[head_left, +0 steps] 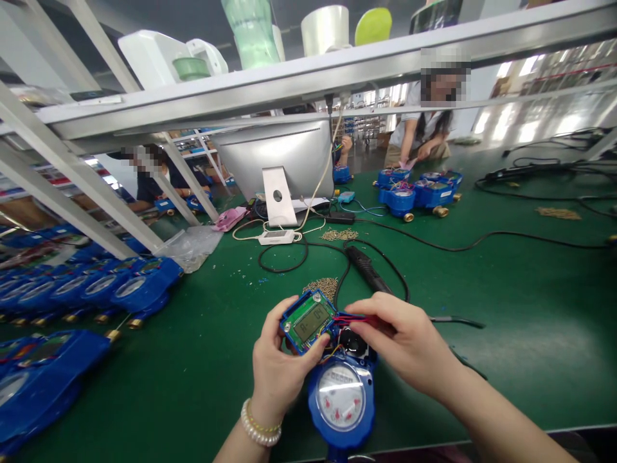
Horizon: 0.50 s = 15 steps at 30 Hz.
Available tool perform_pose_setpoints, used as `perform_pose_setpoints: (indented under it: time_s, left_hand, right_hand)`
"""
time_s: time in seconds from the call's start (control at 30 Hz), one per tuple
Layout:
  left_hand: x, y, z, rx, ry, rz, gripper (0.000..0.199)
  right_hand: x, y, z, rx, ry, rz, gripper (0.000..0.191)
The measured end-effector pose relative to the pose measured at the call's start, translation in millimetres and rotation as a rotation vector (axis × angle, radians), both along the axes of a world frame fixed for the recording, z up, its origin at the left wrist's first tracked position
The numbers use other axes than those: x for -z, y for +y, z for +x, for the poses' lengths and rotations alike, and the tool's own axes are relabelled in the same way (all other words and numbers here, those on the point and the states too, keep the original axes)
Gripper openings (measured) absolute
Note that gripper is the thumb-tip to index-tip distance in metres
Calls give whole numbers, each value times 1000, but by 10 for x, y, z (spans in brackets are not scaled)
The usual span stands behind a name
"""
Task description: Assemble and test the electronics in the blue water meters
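Note:
A blue water meter (341, 400) with a round white dial lies at the table's near edge. My left hand (284, 360) grips its display module (308, 321), a green circuit board with a small LCD in a blue frame, the thumb across the lower right corner. Red and dark wires (354, 319) run from the module to my right hand (400, 334), whose thumb and fingertips pinch them. Beneath those fingers sits a round black part (354, 342) in the meter's opened housing. Thin coloured wires cross between module and dial. The right fingertips partly hide the wire ends.
A black electric screwdriver (367, 269) with its cord lies just beyond my hands, beside a pile of small screws (324, 287). Rows of blue meters (91, 286) fill the left side. A monitor (279, 161) stands ahead under a shelf (270, 83). Co-workers (424, 128) sit across the table.

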State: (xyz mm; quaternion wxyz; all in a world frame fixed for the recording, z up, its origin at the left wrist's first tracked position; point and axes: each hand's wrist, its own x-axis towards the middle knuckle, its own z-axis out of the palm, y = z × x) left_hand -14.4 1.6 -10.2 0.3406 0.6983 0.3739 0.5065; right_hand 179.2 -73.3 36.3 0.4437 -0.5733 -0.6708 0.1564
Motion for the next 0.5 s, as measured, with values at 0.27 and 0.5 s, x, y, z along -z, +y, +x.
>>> perform_pose_setpoints:
  time_s: [0.27,0.5]
  left_hand:
    - [14,-21,-40,-46,116,56,65]
    - [91,-15,-79,-44,-10,-24,57]
  right_hand:
    - [-152,-126,35,-69,-25,-2,15]
    - [252,-1086,1198,387,491,-237,39]
